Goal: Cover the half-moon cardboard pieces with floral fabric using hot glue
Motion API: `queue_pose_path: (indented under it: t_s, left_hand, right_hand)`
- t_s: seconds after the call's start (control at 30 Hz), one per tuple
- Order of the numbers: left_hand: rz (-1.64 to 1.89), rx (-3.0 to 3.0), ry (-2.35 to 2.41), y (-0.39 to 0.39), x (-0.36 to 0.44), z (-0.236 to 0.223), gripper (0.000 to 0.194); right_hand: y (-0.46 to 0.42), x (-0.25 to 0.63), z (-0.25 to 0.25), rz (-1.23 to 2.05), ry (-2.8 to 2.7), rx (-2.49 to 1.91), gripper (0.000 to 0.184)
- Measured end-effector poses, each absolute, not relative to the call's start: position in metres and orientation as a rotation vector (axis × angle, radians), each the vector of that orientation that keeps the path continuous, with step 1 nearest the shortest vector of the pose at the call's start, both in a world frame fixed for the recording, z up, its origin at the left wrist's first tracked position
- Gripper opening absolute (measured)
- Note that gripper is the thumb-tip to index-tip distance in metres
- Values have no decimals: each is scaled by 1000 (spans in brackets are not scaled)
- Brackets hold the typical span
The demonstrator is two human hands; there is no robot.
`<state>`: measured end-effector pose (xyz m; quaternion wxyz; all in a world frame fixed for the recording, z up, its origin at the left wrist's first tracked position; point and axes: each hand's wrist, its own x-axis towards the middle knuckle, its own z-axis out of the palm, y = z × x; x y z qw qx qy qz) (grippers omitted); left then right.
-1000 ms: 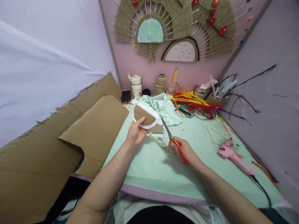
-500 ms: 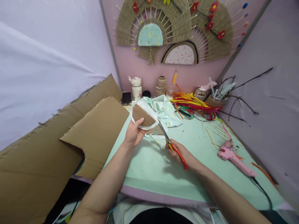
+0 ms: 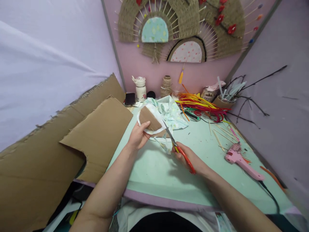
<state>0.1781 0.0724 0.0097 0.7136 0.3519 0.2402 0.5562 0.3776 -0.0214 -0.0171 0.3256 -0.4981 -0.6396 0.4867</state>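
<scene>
Red-handled scissors [image 3: 185, 159]: one pair, fingers of the right hand [image 3: 190, 155] closed round the handles; long axis diagonal, blade tips pointing up-left, beside the half-disc.
Cardboard half-disc [image 3: 150, 120]: one, cloth-bordered, pinched by the left hand [image 3: 138, 136] above the table; straight edge facing upper right.
Table [image 3: 154, 175]: pale green; one pink glue gun [image 3: 243, 163] right.
Back wall [image 3: 142, 67]: pink; two woven fans [image 3: 189, 21].

Along the back edge of the desk [image 3: 154, 174], left to right: a dark phone [image 3: 130, 99], a white bottle [image 3: 140, 91] and a spool of twine [image 3: 166, 87], then red and yellow pipe cleaners [image 3: 205, 104]; dark twigs [image 3: 265, 77] spread at the back right corner; a pink glue gun [image 3: 243, 164] lies near the right edge, thin sticks [image 3: 218, 140] beyond it; cardboard sheets [image 3: 96, 129] overlap at the left edge; woven fans [image 3: 188, 19] hang above
</scene>
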Motion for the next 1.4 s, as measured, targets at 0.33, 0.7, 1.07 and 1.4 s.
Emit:
queue_pose_path:
  t_s: [0.33,0.7,1.07,1.4]
  left_hand:
    - [1214,805,547,73,177,11,51]
    - [1215,778,541,73,176,11,49]
    - [1227,771,568,73,175,13,49]
    - [1182,818,586,72,176,10,52]
  right_hand:
    - [-21,377,-16,1160,-1693,-1378,32]
    - [-19,379,-24,1136,-1635,-1404,35]
    - [-21,378,-19,1132,-1679,-1441,31]
    - [-22,377,-15,1143,-1698,-1453,36]
